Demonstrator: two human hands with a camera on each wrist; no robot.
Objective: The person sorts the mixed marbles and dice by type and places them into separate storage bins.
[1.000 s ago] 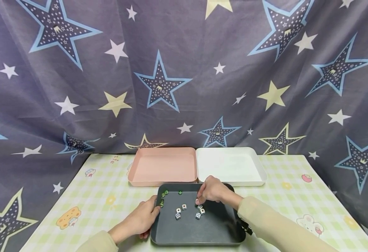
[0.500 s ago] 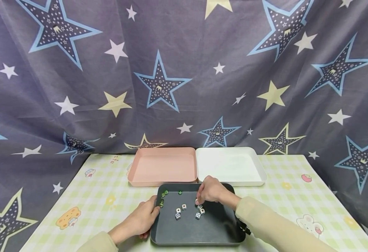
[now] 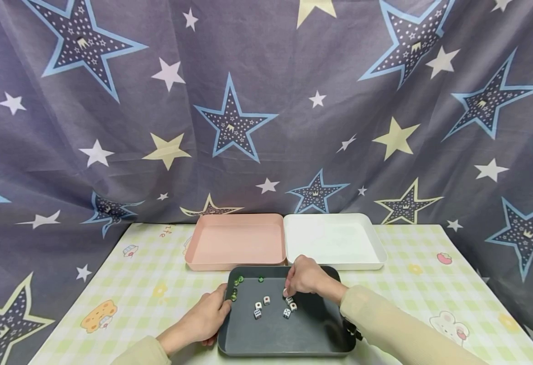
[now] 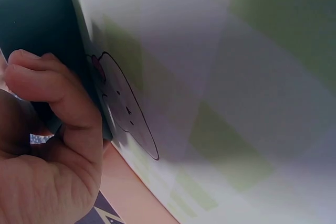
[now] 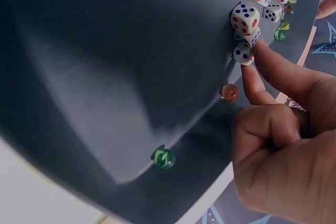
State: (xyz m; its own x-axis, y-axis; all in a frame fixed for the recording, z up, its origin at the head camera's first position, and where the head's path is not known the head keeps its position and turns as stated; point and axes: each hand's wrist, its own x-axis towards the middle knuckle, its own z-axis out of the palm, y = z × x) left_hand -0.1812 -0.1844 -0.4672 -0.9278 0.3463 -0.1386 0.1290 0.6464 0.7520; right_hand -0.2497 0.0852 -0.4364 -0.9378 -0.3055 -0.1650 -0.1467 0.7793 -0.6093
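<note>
barely anything has shifted since the frame a second ago: on my head view the right sleeve [image 3: 385, 322] has edged slightly left, while the right hand [image 3: 307, 276] keeps its fingertips at almost the same spot over the dark tray [image 3: 289, 339], lower middle of the frame. i take that as a slow, fine moment spent on one small piece rather than a carry.

over the right-wrist feed i see that hand pinching a die [image 5: 242, 54] between its fingertips, upper right of that frame, with the remaining fingers folded in. the die sits at the end of a tight line with other dice [image 5: 245, 18]; i cannot tell whether it is lifted off the tray floor. on the head view a trio of dice [image 3: 267, 300] lies left of that group, unmoved.

the left hand [image 3: 208, 312] has not moved either: it grips the tray's left rim, which i judge keeps things steady. green marbles [image 3: 241, 279] lie inside the tray's upper left, and the right-wrist feed adds an orange marble [image 5: 230, 93] near the pinching fingers. the pink tray [image 3: 243, 238] and white tray [image 3: 330, 235] stand side by side above it, just as before.
</note>
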